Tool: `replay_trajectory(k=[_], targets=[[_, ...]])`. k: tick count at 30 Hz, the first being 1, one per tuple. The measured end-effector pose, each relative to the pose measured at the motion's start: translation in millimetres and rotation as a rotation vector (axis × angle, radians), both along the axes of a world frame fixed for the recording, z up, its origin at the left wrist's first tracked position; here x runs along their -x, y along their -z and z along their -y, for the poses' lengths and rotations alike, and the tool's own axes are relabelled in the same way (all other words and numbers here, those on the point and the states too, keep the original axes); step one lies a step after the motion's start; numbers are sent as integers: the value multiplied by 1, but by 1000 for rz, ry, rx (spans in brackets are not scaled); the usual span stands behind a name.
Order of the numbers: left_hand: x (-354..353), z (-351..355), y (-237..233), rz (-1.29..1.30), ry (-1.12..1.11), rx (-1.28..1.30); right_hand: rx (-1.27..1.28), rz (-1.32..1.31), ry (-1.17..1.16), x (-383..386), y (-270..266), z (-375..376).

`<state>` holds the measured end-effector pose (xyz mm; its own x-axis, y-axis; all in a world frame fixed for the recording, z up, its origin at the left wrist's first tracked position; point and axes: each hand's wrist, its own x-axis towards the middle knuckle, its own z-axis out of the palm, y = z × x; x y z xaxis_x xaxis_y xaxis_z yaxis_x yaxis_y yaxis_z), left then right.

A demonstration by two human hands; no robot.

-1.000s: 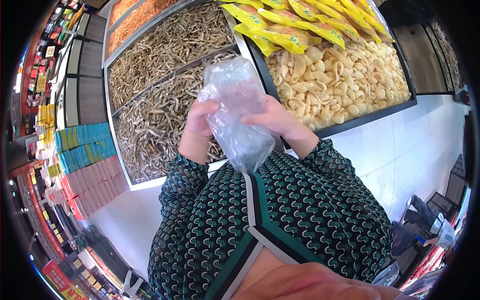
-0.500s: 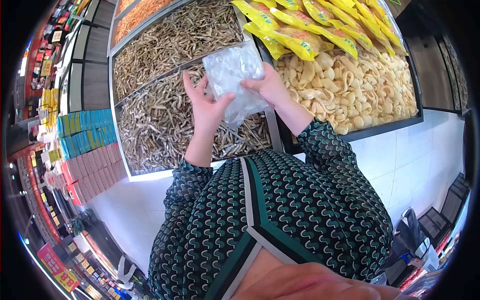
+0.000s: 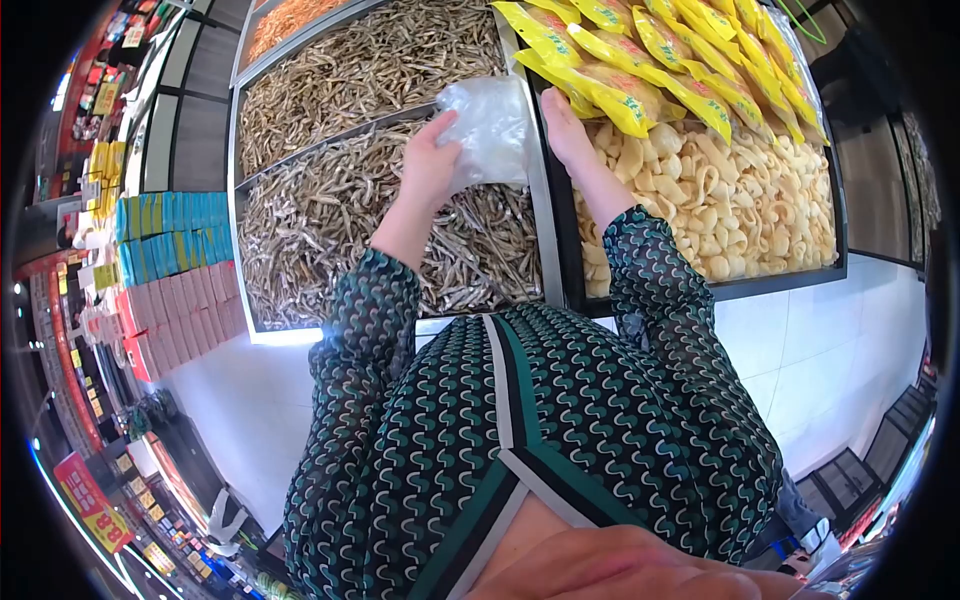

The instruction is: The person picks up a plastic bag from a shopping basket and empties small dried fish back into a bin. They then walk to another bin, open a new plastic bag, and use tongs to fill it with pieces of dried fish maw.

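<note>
A thin clear plastic bag [image 3: 490, 130] hangs over the bin of small dried fish [image 3: 330, 235]. The fingers and thumb of my left hand [image 3: 430, 165] pinch it at its left edge. Off the bag's right side, my right hand [image 3: 566, 128] is stretched out with nothing in it, its fingertips upward. It lies over the dark frame between the fish and a bin of pale, curled dried pieces [image 3: 720, 205], close to the yellow printed packets [image 3: 600, 85].
A metal divider [image 3: 340, 150] splits the fish into two compartments, with orange dried food [image 3: 290, 28] beyond. Stacked blue packs [image 3: 175, 215] and pink packs [image 3: 185, 310] stand at left. White floor tiles [image 3: 810, 330] show at right.
My left hand, open beside the bag before, has taken hold of its left edge. My right hand has let go of the bag and moved to the right, fingers straightened.
</note>
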<state>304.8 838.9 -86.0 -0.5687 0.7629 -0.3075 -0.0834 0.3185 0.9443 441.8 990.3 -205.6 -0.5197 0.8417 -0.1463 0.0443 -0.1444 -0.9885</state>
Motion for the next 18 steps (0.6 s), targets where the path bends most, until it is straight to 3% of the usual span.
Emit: replay_trajectory(k=[2, 6, 13, 16, 18], targets=[[7, -19, 24, -51, 69, -15, -16, -95, -63, -5, -25, 3], [-4, -55, 54, -247, 108, 21, -118, -35, -50, -12, -43, -1], [-35, -92, 76, -450, -10, 90, -250, 99, -41, -16, -38, -11], [-40, -100, 82, -493, 55, 123, -335, 132, -34, -20, -31, -8], [-40, -105, 83, -525, 77, 118, -463, 320, -90, -22, -28, -8]])
